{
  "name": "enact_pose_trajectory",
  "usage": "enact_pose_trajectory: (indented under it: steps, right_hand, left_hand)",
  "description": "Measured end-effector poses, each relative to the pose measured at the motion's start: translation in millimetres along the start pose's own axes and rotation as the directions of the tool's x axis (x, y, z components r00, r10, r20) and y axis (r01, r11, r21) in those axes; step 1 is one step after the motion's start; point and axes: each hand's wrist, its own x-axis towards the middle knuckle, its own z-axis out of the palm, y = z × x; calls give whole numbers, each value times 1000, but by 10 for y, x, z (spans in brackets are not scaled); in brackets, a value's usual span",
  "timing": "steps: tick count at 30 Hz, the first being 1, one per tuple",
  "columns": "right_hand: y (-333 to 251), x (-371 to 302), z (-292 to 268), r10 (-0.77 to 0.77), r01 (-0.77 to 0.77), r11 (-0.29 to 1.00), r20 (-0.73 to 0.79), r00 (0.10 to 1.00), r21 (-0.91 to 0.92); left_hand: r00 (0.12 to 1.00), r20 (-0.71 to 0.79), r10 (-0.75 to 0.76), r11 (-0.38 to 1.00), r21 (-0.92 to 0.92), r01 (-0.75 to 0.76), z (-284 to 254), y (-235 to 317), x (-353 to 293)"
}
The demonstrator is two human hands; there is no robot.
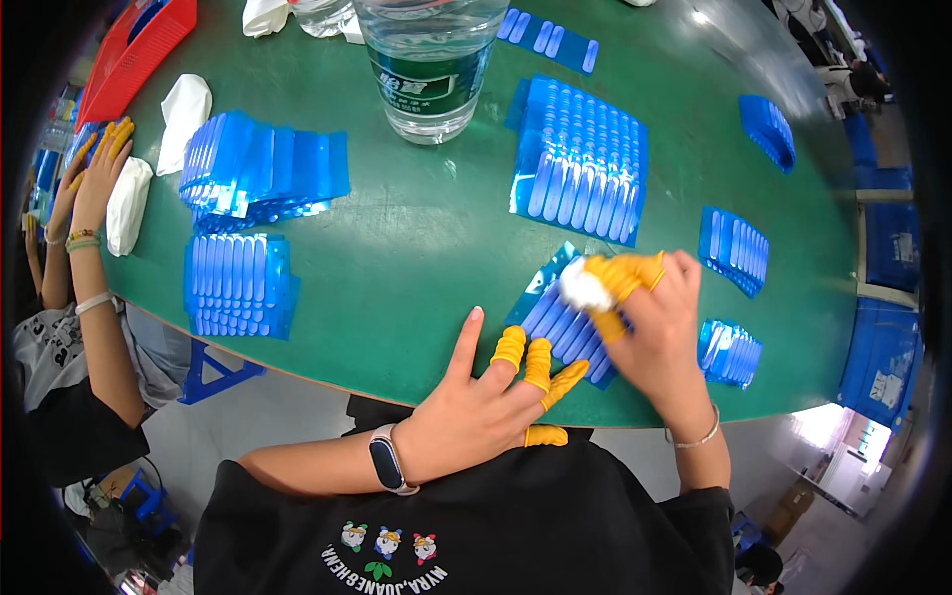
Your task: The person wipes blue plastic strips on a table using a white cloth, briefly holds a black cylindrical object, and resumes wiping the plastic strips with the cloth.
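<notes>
Yellow finger cots cover several fingers of each hand. My left hand [474, 416] lies with spread fingers across the lower edge of a blue film sheet [561, 327] bearing rows of elongated, pale blue strips. Its bare index finger points away over the table; the covered fingertips press on the sheet, and the covered thumb is low by the table edge. My right hand [650, 322] is closed on a white wad [585, 285], perhaps tissue or cloth, over the sheet's upper part. The wad is blurred, and the right hand hides the sheet's right side.
Ahead stand a large water bottle [431, 74] and a thick strip-sheet stack [583, 164]. More blue stacks [263, 169] lie left, smaller ones [734, 248] right. A red basket [134, 55] sits far left, near a co-worker's hands [99, 164] and white wads [129, 206].
</notes>
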Motion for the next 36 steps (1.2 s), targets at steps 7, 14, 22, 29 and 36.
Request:
enact_pose_trajectory:
  steps: [7, 14, 22, 29, 36]
  right_hand:
    - [91, -166, 35, 24, -13, 987, -63, 998, 161]
    - [198, -197, 18, 123, -125, 992, -97, 988, -17]
    - [-318, -151, -84, -40, 25, 991, 110, 993, 132]
    - [-278, -37, 13, 4, -3, 1000, 54, 999, -21]
    - [-306, 9, 27, 0, 1, 1000, 102, 995, -4]
  left_hand:
    - [996, 81, 26, 993, 113, -35, -29, -29, -2]
    - [996, 91, -2, 999, 38, -2, -114, -21, -130]
    - [997, 78, 27, 994, 101, -35, -35, -54, -209]
    - [999, -35, -28, 989, 143, 32, 19, -35, -223]
    - [999, -41, 12, 988, 153, -5, 8, -43, -219]
